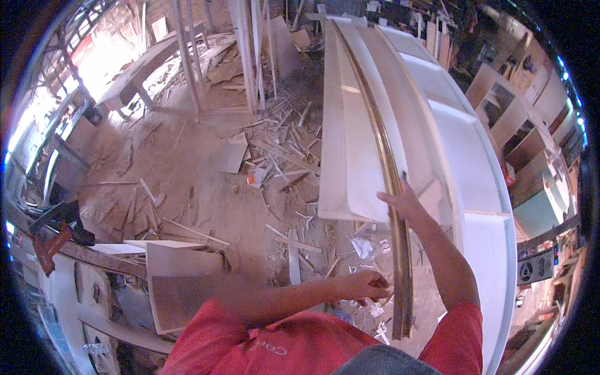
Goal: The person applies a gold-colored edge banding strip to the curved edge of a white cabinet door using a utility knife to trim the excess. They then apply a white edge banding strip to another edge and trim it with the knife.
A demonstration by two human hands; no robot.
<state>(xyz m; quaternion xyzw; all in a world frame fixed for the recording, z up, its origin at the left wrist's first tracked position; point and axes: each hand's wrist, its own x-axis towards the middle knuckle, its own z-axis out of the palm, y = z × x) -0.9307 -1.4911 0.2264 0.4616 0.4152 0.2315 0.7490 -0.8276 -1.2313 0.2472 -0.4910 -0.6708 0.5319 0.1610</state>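
Observation:
A long brown-gold moulding strip point(379, 128) runs from the far end of a white panel point(353, 156) toward my body. My right hand point(405, 201) grips the strip partway along, thumb on its left side and fingers on its right. A small dark spot shows by those fingertips, too small to name. The strip's near end hangs past the panel's edge, over the littered floor. Left of that end is my left hand point(364, 286), its fingers curled in, a little apart from the strip. Whatever the left fingers may hold is hidden.
A long white frame with compartments point(481, 187) stands along my right. Wood offcuts point(287, 150) and scraps litter the dirt floor ahead. Upright wooden posts point(250, 62) and a bench point(134, 75) stand farther off. At left are a board box point(187, 284) and an orange-brown power tool point(51, 247).

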